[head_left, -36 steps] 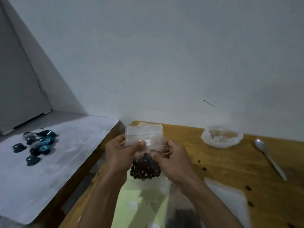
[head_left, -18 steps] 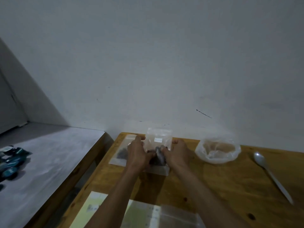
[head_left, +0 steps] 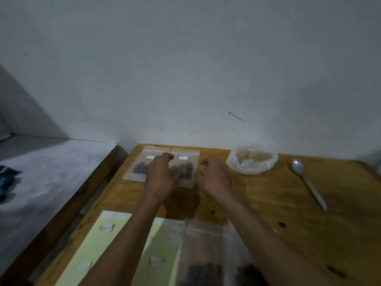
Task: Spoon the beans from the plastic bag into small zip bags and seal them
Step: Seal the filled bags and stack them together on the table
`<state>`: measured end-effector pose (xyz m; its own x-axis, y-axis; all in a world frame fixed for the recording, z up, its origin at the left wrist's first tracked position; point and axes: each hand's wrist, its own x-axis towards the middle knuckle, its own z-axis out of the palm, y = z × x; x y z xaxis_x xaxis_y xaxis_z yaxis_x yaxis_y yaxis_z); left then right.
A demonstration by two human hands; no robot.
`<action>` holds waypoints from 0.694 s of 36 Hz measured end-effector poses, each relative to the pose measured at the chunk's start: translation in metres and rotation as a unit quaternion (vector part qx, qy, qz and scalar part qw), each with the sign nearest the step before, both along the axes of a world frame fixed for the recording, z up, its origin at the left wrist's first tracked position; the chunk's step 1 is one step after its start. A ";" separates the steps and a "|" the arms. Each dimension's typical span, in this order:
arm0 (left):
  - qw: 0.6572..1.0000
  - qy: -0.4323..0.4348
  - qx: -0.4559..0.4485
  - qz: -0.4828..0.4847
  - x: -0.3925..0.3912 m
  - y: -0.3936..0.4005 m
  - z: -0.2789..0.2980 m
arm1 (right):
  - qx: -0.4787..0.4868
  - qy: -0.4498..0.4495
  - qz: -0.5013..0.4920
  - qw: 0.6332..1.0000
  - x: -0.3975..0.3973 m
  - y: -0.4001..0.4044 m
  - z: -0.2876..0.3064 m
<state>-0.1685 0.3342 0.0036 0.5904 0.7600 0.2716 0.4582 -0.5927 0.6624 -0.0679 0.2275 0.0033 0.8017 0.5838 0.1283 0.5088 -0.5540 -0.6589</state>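
Note:
Two small zip bags with dark beans lie flat side by side at the table's far left corner: the left zip bag (head_left: 137,166) and the right zip bag (head_left: 188,162). My left hand (head_left: 161,178) rests with spread fingers on the right zip bag and partly covers it. My right hand (head_left: 214,177) hovers just right of that bag, fingers loosely curled, holding nothing. The rolled-down plastic bag (head_left: 252,162) stands to the right of my hands. A white plastic spoon (head_left: 309,182) lies on the table further right.
The wooden table (head_left: 278,213) meets the white wall at the back. Near me lie a pale yellow-green sheet (head_left: 99,244) and clear bags with dark beans (head_left: 206,271). A lower grey surface (head_left: 51,172) to the left carries teal objects (head_left: 6,176).
The filled zip bag was held up in both hands, then carried forward and laid flat beside the other bag. Both hands have let go of it; my right hand has drawn aside.

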 end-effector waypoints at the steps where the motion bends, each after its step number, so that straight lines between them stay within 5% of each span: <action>1: 1.000 -0.005 -0.003 -0.008 -0.006 -0.007 0.002 | 0.000 0.001 0.003 1.000 -0.002 -0.010 0.001; 15: 0.995 0.012 -0.049 -0.088 -0.068 -0.131 0.010 | -0.100 -0.016 -0.007 0.995 -0.042 -0.155 0.023; 20: 0.984 0.084 -0.085 -0.130 -0.062 -0.172 0.000 | -0.157 0.008 -0.034 0.987 -0.053 -0.195 0.018; 25: 0.985 0.107 -0.086 -0.104 -0.061 -0.194 -0.009 | -0.106 0.062 -0.064 0.990 -0.064 -0.205 0.005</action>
